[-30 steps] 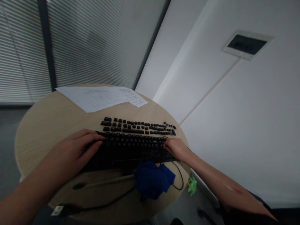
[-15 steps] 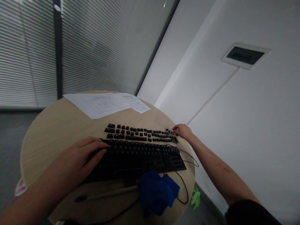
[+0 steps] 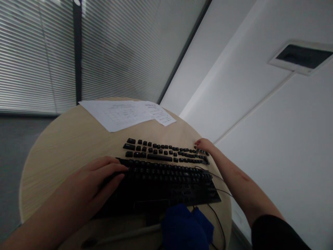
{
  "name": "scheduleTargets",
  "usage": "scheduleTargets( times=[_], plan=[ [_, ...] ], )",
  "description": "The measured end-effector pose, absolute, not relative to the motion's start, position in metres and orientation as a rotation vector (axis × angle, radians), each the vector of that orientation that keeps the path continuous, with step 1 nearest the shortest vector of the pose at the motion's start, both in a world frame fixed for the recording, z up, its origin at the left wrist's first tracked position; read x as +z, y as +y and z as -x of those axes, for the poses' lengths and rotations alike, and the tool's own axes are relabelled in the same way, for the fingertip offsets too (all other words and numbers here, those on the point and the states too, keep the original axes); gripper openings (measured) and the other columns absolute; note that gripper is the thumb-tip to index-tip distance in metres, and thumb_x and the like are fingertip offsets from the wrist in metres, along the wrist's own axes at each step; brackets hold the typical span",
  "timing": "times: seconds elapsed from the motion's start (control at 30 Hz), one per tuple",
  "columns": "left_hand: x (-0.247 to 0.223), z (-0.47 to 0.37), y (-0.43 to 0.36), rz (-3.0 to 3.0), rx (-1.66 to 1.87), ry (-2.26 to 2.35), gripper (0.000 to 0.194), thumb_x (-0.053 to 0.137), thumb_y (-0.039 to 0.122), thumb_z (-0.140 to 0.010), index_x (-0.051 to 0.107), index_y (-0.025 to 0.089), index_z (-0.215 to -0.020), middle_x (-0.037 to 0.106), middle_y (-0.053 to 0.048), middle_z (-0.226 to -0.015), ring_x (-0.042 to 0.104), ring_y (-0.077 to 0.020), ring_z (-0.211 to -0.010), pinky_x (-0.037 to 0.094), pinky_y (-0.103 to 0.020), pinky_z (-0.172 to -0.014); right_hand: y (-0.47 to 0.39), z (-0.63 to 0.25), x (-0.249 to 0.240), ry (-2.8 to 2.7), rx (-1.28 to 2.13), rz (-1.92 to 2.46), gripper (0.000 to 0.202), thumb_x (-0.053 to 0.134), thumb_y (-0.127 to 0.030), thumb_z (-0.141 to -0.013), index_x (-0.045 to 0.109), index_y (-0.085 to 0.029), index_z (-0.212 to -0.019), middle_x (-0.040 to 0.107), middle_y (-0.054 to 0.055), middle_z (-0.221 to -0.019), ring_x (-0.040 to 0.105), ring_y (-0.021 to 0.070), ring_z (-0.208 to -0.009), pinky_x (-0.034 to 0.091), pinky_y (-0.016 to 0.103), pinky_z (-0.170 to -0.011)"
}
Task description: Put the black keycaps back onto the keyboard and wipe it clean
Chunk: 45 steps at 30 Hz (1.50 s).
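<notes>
Hands parted: the black keyboard [image 3: 174,184] gripped by the left hand [image 3: 100,176], the right hand [image 3: 207,146] poised at loose keycaps [image 3: 159,158].
Beyond the keyboard, the loose keycaps are laid in rows from ahead of the left fingertips across to the right hand; whether one is pinched by its curled fingers cannot be told. Small caps are probably best lifted by their sides, with the keyboard steadied and neighbouring rows left undisturbed.

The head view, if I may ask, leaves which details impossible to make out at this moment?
In the head view:
- Papers: print too small and blurred.
- Keyboard: left end partly covered by the left hand.
- Right hand: too small and dim to tell whether it holds a keycap.
- Blue cloth: lower part cut off by the bottom edge.
</notes>
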<state>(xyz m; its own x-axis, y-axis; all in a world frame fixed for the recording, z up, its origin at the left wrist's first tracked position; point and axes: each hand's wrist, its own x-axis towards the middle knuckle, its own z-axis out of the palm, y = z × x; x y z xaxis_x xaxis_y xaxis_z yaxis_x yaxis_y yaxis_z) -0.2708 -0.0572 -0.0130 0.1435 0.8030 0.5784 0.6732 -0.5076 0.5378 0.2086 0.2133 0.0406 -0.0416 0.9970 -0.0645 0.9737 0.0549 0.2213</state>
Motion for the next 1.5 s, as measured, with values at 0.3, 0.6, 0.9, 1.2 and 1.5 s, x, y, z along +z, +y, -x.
scheduleTargets(
  times=[0.3, 0.6, 0.9, 1.2, 1.5],
  plan=[
    [-0.015, 0.272, -0.056, -2.288, 1.332, 1.451, 0.032, 0.048, 0.049, -0.095, 0.076, 0.034, -0.099, 0.078, -0.001, -0.100, 0.075, -0.0212, -0.085, 0.062, -0.035, -0.075, 0.214, -0.208, 0.029, 2.202, 0.162, -2.086, 0.017, 0.072, -0.022, -0.078, 0.083, -0.022, -0.092, 0.080, 0.004, -0.089, 0.073, 0.0200, -0.089, 0.052, 0.023, -0.077],
    [-0.006, 0.268, -0.061, -2.225, 1.218, 1.531, 0.039, 0.044, 0.052, -0.094, 0.076, 0.030, -0.099, 0.077, -0.003, -0.104, 0.073, -0.0222, -0.092, 0.060, -0.033, -0.083, 0.165, -0.183, 0.060, 2.584, 0.307, -2.064, 0.044, 0.068, -0.026, -0.088, 0.066, -0.024, -0.131, 0.077, 0.004, -0.110, 0.070, 0.0184, -0.094, 0.053, 0.031, -0.090],
    [-0.004, 0.270, -0.059, -2.193, 1.155, 1.525, 0.041, 0.044, 0.054, -0.094, 0.075, 0.028, -0.104, 0.075, -0.005, -0.109, 0.072, -0.0262, -0.101, 0.057, -0.044, -0.093, 0.022, -0.138, 0.118, 3.301, 0.608, -1.319, 0.045, 0.069, -0.035, -0.095, 0.059, -0.028, -0.138, 0.076, 0.006, -0.099, 0.068, 0.0249, -0.090, 0.054, 0.042, -0.084],
    [0.007, 0.265, -0.065, -2.201, 1.120, 1.577, 0.046, 0.041, 0.055, -0.093, 0.073, 0.023, -0.102, 0.075, -0.009, -0.108, 0.070, -0.0275, -0.100, 0.054, -0.047, -0.095, -0.048, -0.123, 0.142, 3.391, 0.618, -1.056, 0.050, 0.070, -0.030, -0.095, 0.054, -0.032, -0.143, 0.077, 0.003, -0.098, 0.069, 0.0218, -0.085, 0.054, 0.038, -0.078],
    [0.001, 0.271, -0.062, -2.222, 1.090, 1.637, 0.043, 0.044, 0.056, -0.090, 0.073, 0.026, -0.100, 0.074, -0.007, -0.110, 0.070, -0.0280, -0.098, 0.054, -0.047, -0.095, -0.053, -0.148, 0.126, 3.361, 0.412, -1.327, 0.040, 0.069, -0.035, -0.095, 0.065, -0.031, -0.134, 0.078, 0.005, -0.103, 0.071, 0.0235, -0.093, 0.057, 0.041, -0.086]
  ],
)
